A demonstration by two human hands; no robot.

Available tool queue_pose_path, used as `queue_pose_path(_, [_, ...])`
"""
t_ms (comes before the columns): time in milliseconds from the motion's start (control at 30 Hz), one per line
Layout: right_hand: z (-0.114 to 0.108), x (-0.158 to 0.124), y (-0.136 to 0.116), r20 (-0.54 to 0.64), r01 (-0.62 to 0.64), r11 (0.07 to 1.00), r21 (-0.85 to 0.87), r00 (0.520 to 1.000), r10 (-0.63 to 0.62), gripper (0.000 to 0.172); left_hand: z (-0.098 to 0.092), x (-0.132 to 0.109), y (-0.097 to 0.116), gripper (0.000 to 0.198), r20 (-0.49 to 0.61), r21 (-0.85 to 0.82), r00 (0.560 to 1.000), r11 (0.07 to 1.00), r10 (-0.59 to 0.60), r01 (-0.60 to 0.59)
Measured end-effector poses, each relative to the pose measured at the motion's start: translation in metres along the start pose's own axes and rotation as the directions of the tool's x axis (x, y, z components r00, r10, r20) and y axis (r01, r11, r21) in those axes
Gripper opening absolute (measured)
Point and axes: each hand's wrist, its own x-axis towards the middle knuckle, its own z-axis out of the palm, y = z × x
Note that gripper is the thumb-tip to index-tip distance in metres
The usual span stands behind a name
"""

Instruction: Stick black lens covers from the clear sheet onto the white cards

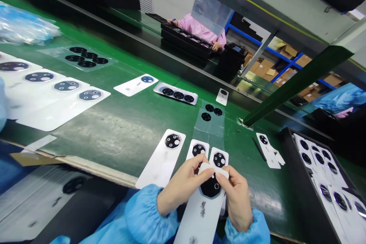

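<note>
Between my two hands is a white phone back panel (196,217), tilted toward me, with a black camera ring sticker (210,187) near its top end. My left hand (185,183) grips the panel's upper left edge, thumb lying over the sticker's rim. On the other side my right hand (236,194) pinches the upper right edge, thumb also pressing near the sticker. The two thumbs hide part of its top. Just beyond lie two more white panels, one (197,148) partly behind my left fingers and another (219,158) above my right hand. A further panel (160,160) lies to the left.
A black tray (303,183) of panels stands at right. Clear sheets with black stickers (210,126) and a strip holding three stickers (175,93) lie ahead. Overlapping panels (57,110) are at left, near a plastic bag pile (25,24). A green post (297,85) rises at right; a co-worker (197,26) sits opposite.
</note>
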Motion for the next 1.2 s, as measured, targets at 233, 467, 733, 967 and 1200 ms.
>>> queue_pose_path(233, [0.007,0.007,-0.002,-0.068,0.058,0.997,-0.045,0.996,-0.061,0.035,0.003,-0.001,-0.003,0.025,-0.083,0.044,0.996,0.998,0.039,-0.036])
queue_pose_path(467, [0.005,0.009,-0.016,0.002,0.001,1.000,0.017,1.000,-0.001,0.027,-0.003,-0.006,-0.001,0.026,0.057,-0.070,0.998,0.996,-0.042,0.046])
queue_pose_path(733, [0.008,-0.001,-0.014,0.091,-0.033,0.997,0.075,0.995,0.026,0.028,-0.006,-0.008,-0.003,0.026,0.012,-0.180,0.997,0.980,-0.080,0.081])
queue_pose_path(967, [0.010,0.001,-0.012,0.068,-0.039,0.997,0.072,0.997,0.034,0.026,-0.010,-0.011,0.001,0.025,0.053,-0.249,0.994,0.962,-0.100,0.110])
queue_pose_path(1200, [0.008,0.004,-0.009,0.009,-0.007,0.999,0.039,1.000,0.007,0.025,-0.014,-0.008,-0.003,0.029,-0.011,-0.173,0.994,0.979,-0.113,0.109])
